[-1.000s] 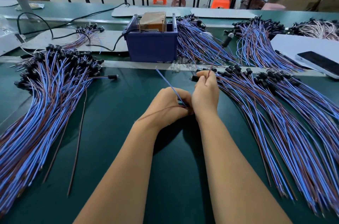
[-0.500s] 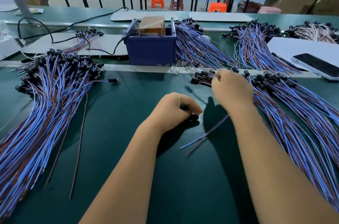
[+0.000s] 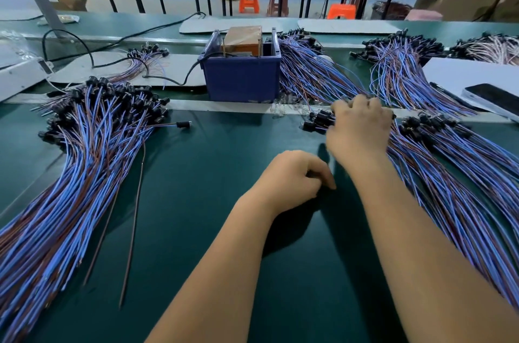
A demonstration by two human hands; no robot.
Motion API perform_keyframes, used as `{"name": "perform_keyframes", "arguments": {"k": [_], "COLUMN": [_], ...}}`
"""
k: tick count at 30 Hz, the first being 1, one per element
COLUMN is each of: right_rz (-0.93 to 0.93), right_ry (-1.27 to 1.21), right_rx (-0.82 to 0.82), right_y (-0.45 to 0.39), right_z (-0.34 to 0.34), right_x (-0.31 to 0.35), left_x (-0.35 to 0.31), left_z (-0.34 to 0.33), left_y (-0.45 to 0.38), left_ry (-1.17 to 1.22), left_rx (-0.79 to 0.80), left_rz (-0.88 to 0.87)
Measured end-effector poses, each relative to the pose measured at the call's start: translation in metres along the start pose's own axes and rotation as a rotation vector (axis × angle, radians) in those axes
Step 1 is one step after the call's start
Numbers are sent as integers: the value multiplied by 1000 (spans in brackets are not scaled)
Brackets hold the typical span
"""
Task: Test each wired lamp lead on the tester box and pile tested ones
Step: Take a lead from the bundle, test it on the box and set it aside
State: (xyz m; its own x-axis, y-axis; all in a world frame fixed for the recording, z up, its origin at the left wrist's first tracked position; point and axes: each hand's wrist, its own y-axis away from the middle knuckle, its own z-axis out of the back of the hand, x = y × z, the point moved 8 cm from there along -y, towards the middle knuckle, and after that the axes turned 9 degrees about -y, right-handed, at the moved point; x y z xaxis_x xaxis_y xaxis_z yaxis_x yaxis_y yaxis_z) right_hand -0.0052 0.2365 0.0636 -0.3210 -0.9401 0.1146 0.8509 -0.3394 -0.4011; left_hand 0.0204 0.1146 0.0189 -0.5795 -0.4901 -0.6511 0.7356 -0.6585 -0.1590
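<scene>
Green cloth covers the workbench (image 3: 219, 230), with the blue tester box (image 3: 241, 76) at the back and a big pile of lamp leads (image 3: 84, 174) on the left. Another pile of leads (image 3: 449, 188) lies on the right, black sockets pointing away from the person and wires running back toward them. The right hand (image 3: 361, 129) rests on those sockets with fingers curled, so it is nearer; I cannot tell if it grips one, or if the curled left hand (image 3: 292, 177) holds anything.
</scene>
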Motion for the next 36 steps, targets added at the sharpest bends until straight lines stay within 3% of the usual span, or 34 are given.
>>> {"name": "perform_keyframes", "arguments": {"k": [2,6,11,15,17,20,23,26,30,33,36], "right_rz": [-12,-206,-215,-13,28,24,73,72,21,-42,-200], "right_ry": [-186,-750,-1153,-912,-911,-1003,-939,-944,-1009,-1095,-1343], "right_rx": [38,128,206,238,257,258,245,261,276,266,220], "right_y": [2,11,37,45,44,45,48,47,47,47,44], "right_z": [-7,-27,-44,-53,-55,-54,-52,-53,-53,-55,-58], "right_x": [18,43,106,127,126,125,128,128,125,122,111], "left_x": [3,30,73,105,111,128,145,164,183,182,161], "left_z": [8,42,83,108,118,123,132,137,143,143,122], "left_y": [-1,6,28,55,65,63,57,49,44,50,51], "left_ry": [13,-56,-176,-363,-380,-298,-270,-80,652,783,875], "left_rx": [-83,-358,-648,-778,-832,-770,-665,-621,-804,-894,-972], "left_rz": [64,260,503,729,774,801,900,994,988,962,781]}}
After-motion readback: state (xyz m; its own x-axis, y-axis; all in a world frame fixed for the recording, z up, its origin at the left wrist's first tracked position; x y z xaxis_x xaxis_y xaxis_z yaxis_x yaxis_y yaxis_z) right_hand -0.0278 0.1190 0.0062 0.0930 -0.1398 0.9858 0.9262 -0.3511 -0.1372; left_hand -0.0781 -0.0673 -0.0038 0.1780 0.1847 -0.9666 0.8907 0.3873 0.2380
